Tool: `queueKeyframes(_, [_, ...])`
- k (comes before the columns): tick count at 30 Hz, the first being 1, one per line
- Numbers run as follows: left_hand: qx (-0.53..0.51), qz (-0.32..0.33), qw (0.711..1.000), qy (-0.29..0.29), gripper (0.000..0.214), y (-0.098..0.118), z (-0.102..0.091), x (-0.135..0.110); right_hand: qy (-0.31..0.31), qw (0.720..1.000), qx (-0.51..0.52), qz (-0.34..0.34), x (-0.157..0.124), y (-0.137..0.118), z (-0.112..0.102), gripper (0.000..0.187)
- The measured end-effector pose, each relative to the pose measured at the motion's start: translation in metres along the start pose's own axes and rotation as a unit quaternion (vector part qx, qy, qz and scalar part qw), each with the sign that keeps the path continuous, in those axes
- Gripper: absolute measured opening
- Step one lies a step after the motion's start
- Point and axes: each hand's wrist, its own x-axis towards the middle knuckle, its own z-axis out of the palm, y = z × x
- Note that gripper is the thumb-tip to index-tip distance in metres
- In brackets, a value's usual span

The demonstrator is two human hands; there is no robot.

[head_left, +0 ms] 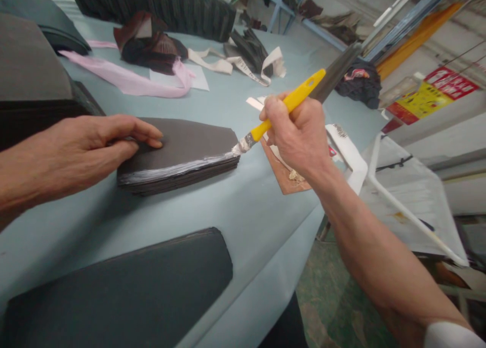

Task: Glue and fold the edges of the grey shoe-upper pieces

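My right hand (298, 130) is closed around the yellow handle of a paintbrush (290, 104). The brush's whitish bristles touch the right end of a stack of dark grey pieces (186, 140). A white, wet-looking coating (170, 169) runs along the stack's near upper edge, while the layers beneath it stay dark. My left hand (114, 145) lies on the stack's left part, thumb and fingertips resting on the top piece, fingers stretched out. Below, nearer to me, lies another dark flat piece or pile (125, 292).
Beside my right hand is a brown board (286, 178) with whitish residue. More dark stacks (34, 59) stand at the left, and a long dark row (159, 6) at the back. A pink strip (129, 81) and dark scraps lie behind. The table edge falls off at right, near a white-framed stand (413, 196).
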Motion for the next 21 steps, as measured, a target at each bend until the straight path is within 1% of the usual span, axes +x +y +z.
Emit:
queueKeyframes(3, [-0.015, -0.01, 1.0, 0.004, 0.059, 0.002, 0.001, -0.001, 0.004, 1.0, 0.01, 0.014, -0.001, 0.006, 0.002, 0.033])
queueKeyframes(6, [-0.027, -0.004, 1.0, -0.005, 0.058, 0.003, 0.002, -0.003, 0.015, 0.999, -0.019, 0.034, 0.0, 0.009, -0.004, 0.032])
queueKeyframes(8, [-0.03, 0.0, 1.0, -0.005, 0.058, 0.004, 0.002, -0.003, 0.027, 0.999, -0.022, 0.016, 0.0, 0.005, -0.008, 0.033])
queueKeyframes(10, [-0.03, -0.004, 1.0, 0.001, 0.057, 0.006, 0.002, -0.004, 0.028, 1.0, 0.004, -0.009, -0.001, -0.004, -0.007, 0.034])
queueKeyframes(11, [-0.03, -0.005, 1.0, 0.004, 0.057, 0.008, 0.002, -0.005, 0.02, 0.999, 0.024, -0.019, -0.002, -0.008, -0.005, 0.035])
queueKeyframes(13, [-0.035, 0.0, 0.999, 0.004, 0.055, 0.011, 0.001, -0.007, -0.019, 0.998, 0.054, -0.027, -0.005, -0.012, 0.004, 0.035])
queueKeyframes(16, [-0.039, 0.02, 0.999, 0.003, 0.053, 0.014, 0.001, -0.01, -0.07, 0.996, 0.049, -0.015, -0.007, -0.005, 0.014, 0.039])
queueKeyframes(19, [-0.035, 0.048, 0.998, 0.007, 0.052, 0.014, 0.002, -0.013, -0.077, 0.997, 0.023, -0.005, -0.005, 0.003, 0.011, 0.041])
queueKeyframes(21, [-0.029, 0.068, 0.997, 0.006, 0.053, 0.013, 0.002, -0.015, -0.086, 0.996, 0.016, -0.015, -0.003, 0.001, 0.005, 0.04])
